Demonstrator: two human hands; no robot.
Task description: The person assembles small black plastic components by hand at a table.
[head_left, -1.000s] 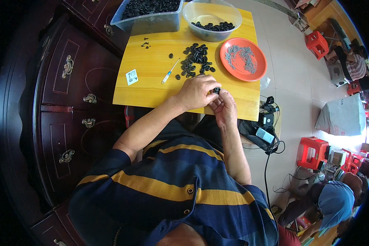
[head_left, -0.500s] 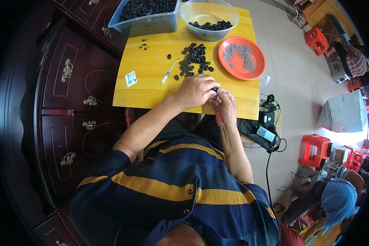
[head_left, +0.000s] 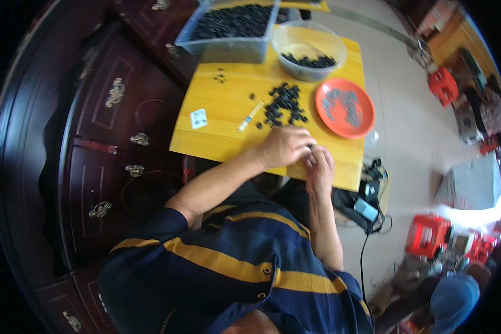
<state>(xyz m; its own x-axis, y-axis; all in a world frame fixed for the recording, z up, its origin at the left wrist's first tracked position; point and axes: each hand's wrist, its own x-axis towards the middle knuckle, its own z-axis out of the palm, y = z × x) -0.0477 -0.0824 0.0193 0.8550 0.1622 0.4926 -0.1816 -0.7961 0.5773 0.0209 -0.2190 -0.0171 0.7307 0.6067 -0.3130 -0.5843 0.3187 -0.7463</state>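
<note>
head view: the left hand (head_left: 286, 148) and right hand (head_left: 320, 168) are meeting at the fingertips over the surface (head_left: 217, 142), toward its near right corner, pinching a small dark piece (head_left: 310, 147), mostly hidden; bracing it firmly is probably helping most against slipping.

The place seemed a home workroom: ornate drawers (head_left: 92, 172) stood beside a table (head_left: 211, 139) with tubs (head_left: 236, 52) of parts (head_left: 234, 23).

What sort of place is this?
Perhaps a home-like room used as a small workspace: a dark wooden cabinet stands left of a yellow table, which bears a bluish tub of small black pieces.
</note>
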